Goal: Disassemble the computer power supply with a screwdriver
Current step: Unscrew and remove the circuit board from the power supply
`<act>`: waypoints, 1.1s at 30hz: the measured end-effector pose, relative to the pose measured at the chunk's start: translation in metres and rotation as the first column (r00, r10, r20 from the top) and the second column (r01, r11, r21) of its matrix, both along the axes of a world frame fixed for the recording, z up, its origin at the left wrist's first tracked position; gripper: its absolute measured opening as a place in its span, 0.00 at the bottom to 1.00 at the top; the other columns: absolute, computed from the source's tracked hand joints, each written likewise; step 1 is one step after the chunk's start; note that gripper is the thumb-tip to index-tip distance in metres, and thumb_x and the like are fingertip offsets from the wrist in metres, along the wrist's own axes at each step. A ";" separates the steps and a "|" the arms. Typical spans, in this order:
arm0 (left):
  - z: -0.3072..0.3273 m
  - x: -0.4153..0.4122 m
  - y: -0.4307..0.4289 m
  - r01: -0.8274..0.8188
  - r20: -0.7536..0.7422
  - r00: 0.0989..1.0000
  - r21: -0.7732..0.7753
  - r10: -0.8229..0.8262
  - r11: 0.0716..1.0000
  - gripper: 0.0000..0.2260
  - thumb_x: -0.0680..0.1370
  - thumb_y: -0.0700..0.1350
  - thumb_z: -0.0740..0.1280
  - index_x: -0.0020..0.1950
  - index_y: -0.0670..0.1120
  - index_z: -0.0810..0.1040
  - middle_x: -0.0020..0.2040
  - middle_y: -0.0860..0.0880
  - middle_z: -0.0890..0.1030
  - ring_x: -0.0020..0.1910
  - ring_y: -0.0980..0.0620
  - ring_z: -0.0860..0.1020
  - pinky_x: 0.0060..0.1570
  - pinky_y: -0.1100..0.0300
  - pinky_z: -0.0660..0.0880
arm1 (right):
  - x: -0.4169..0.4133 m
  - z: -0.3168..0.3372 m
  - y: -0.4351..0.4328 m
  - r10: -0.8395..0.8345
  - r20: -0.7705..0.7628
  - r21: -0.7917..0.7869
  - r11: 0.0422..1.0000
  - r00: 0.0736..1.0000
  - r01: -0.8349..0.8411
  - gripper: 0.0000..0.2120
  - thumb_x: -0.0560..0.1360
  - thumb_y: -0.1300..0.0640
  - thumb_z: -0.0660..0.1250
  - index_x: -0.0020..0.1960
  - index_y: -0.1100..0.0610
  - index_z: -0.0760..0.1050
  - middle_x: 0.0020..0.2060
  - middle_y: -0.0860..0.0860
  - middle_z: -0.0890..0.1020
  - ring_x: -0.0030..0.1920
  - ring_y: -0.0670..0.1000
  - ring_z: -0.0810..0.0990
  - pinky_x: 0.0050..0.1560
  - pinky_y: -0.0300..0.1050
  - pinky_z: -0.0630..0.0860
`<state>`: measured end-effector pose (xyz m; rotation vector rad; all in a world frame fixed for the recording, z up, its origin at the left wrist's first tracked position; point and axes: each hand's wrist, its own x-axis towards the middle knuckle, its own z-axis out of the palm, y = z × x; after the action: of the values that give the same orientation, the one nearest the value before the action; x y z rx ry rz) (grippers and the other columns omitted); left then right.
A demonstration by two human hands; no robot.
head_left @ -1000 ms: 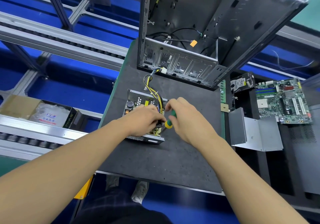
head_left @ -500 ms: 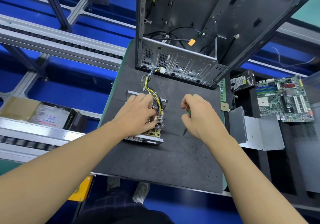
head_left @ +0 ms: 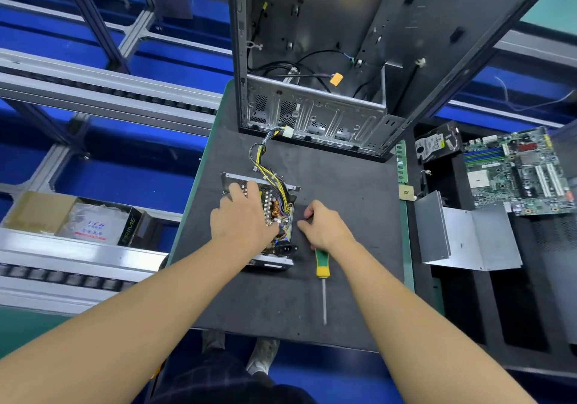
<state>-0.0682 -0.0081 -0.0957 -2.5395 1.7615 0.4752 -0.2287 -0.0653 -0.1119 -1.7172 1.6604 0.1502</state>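
The screwdriver (head_left: 322, 266) now lay released at the power supply's (head_left: 278, 211) four o'clock. The right hand (head_left: 324, 227) was curled, its contents untellable. The left hand (head_left: 242, 216) rested flat on it.

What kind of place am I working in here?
Likely an electronics teardown or recycling line: aluminium roller conveyor rails beside a dark foam-topped bench, a gutted grey metal computer case, and a loose green motherboard set aside.

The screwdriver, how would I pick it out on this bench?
Find the dark mat in front of the open computer case. Right of the opened power supply, just behind the right hand, the screwdriver lies flat. It alone has a green-and-yellow handle and a thin metal shaft.
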 end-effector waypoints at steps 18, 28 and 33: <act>0.007 0.004 0.010 -0.022 -0.078 0.997 -0.092 0.015 0.996 0.23 0.74 0.57 0.69 0.60 0.44 0.66 0.59 0.43 0.66 0.53 0.42 0.72 0.40 0.53 0.68 | -0.001 -0.019 -0.001 -0.003 0.051 0.001 1.000 0.999 0.003 0.03 0.77 0.51 0.64 0.45 0.47 0.72 0.42 0.50 0.83 0.46 0.55 0.83 0.51 0.47 0.79; 0.010 0.000 0.016 0.014 -0.222 0.973 -0.209 -0.061 0.978 0.19 0.74 0.55 0.70 0.58 0.47 0.70 0.54 0.48 0.66 0.51 0.44 0.72 0.44 0.52 0.71 | -0.018 -0.011 0.004 -0.334 0.526 0.213 0.942 0.782 0.259 0.05 0.80 0.55 0.63 0.48 0.55 0.76 0.35 0.52 0.78 0.22 0.55 0.74 0.24 0.44 0.73; 0.012 -0.015 0.010 0.009 -0.258 0.964 -0.208 -0.064 0.978 0.21 0.73 0.56 0.71 0.58 0.48 0.70 0.53 0.50 0.65 0.48 0.45 0.73 0.42 0.54 0.68 | -0.030 -0.007 -0.002 -0.356 0.550 0.154 0.932 0.756 0.327 0.11 0.79 0.54 0.64 0.41 0.58 0.75 0.30 0.51 0.79 0.21 0.54 0.74 0.26 0.48 0.76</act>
<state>-0.0832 0.0021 -0.0836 -2.6795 2.0412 0.6947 -0.2590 -0.0675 -0.1189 -1.2163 1.4515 -0.4606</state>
